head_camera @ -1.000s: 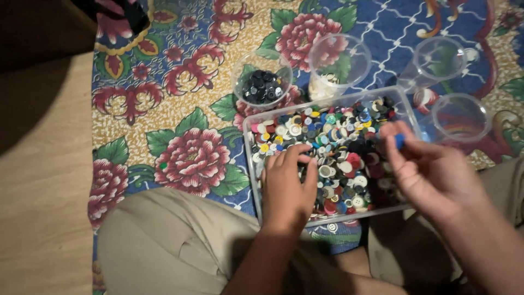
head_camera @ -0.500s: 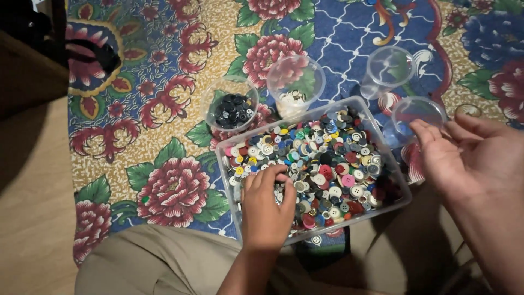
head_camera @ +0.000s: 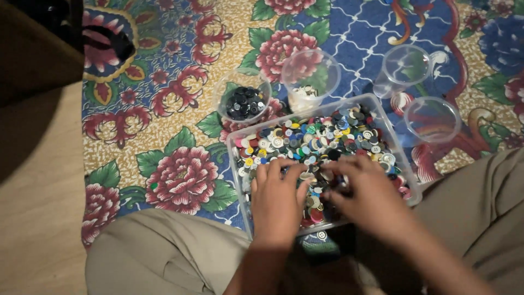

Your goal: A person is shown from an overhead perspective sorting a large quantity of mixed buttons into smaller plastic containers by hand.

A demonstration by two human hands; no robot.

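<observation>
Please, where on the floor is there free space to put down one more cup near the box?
Free cloth lies left of the button box, below the dark-button cup. Another patch lies between the white-button cup and two empty cups. Inside the box it is crowded: both hands rest there.

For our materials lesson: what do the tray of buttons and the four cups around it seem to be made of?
Tray: likely clear, glossy plastic; the cloth's pattern shows through its walls. Cups, such as the one holding dark buttons and an empty one: apparently the same transparent plastic, thin rims catching light.
</observation>
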